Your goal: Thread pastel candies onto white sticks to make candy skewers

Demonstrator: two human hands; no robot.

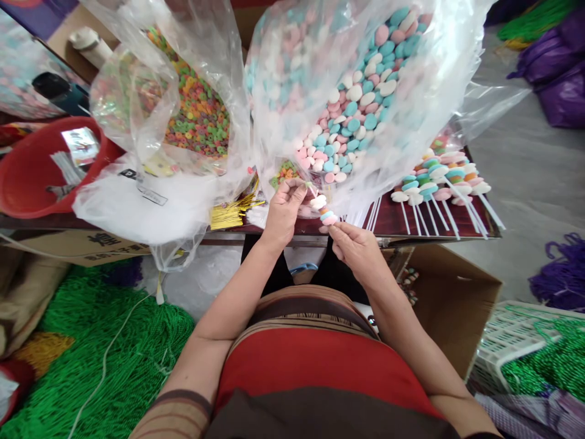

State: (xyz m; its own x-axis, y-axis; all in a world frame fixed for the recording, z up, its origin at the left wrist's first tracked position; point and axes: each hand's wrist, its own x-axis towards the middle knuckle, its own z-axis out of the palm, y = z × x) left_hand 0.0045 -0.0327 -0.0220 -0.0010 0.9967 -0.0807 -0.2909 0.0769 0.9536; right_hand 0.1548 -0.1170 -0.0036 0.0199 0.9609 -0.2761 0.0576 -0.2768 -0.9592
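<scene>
My left hand (287, 204) pinches at the upper end of a candy skewer (325, 210), where a small greenish ring shows at the fingertips. White, orange, blue and pink pieces sit along the skewer. Its lower end is between the closed fingers of my right hand (350, 244). Just beyond my hands lies an open clear bag of pink, white and blue candies (356, 122), with small colored rings (286, 171) at its near edge. White sticks (375, 213) lie to the right of my hands. Finished-looking candy skewers (434, 177) are piled at the table's right end.
A bag of colorful rings (196, 116) stands back left, beside a red bowl (27, 177). Yellow twist ties (228, 214) lie near the table edge (311, 227). Below are a cardboard box (457, 305), a white crate (493, 341) and green beads (137, 341).
</scene>
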